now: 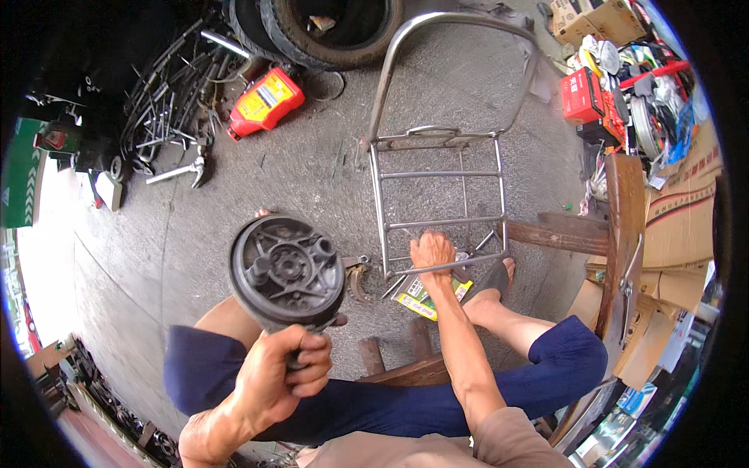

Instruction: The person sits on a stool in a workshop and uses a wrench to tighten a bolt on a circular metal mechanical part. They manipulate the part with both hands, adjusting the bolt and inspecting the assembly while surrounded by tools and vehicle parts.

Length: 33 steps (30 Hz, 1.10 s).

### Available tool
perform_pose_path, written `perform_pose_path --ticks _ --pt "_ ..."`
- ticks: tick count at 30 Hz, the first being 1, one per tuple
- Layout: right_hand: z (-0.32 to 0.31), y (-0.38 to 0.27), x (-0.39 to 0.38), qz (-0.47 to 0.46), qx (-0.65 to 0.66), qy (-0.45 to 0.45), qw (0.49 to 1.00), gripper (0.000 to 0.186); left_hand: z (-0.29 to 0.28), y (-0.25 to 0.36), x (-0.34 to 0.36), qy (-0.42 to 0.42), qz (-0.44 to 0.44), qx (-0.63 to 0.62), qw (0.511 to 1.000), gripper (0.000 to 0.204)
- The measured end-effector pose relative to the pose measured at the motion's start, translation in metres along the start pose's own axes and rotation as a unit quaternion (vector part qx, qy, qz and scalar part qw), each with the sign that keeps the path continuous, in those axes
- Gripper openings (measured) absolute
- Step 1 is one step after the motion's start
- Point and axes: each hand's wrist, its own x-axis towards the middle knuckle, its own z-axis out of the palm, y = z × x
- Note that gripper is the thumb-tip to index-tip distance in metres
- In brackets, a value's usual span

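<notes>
My left hand (289, 363) is closed around the lower edge of a round dark metal part, which looks like a brake drum hub (289, 269). Its ribbed face, with a toothed hole in the middle, tilts up toward me. Lower right of centre, my right hand (431, 249) reaches down at the near end of a tubular metal rack (441, 175). The right fingers are curled in, and whatever they hold is hidden. A yellow-green package (421, 303) lies under my right wrist. On the floor between my hands is a curved piece like a brake shoe (356, 285).
A red oil bottle (267, 104) lies near a hammer (187, 168) and a heap of metal tools (168, 101). Tyres (300, 43) stand at the back. To the right are a wooden frame (622, 234), a red battery (583, 97) and cardboard boxes (683, 210).
</notes>
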Motion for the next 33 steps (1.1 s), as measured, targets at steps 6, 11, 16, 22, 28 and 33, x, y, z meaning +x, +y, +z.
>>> perform_pose_path --ticks 6,11,16,22,28,33 --pt "-0.041 0.005 -0.071 0.116 0.054 -0.014 0.992 0.03 0.001 -0.02 0.03 -0.098 0.001 0.111 0.989 0.027" --pt "-0.097 0.021 -0.141 0.183 0.102 -0.048 0.977 0.034 -0.007 -0.049 0.041 -0.213 -0.036 0.172 0.961 0.021" --pt "-0.17 0.047 -0.167 0.131 0.4 0.071 0.904 0.03 0.001 -0.068 0.041 -0.223 -0.039 0.239 0.944 0.025" --pt "-0.249 0.025 -0.193 0.087 0.693 0.142 0.701 0.025 -0.004 -0.071 0.04 -0.261 -0.015 0.2 0.944 0.016" --pt "-0.263 0.01 -0.205 0.058 0.765 0.105 0.633 0.031 0.007 -0.074 0.029 -0.274 -0.008 0.221 0.936 0.04" --pt "-0.254 0.0 -0.2 0.049 0.787 0.045 0.614 0.031 0.008 -0.074 0.03 -0.279 0.0 0.237 0.931 0.028"
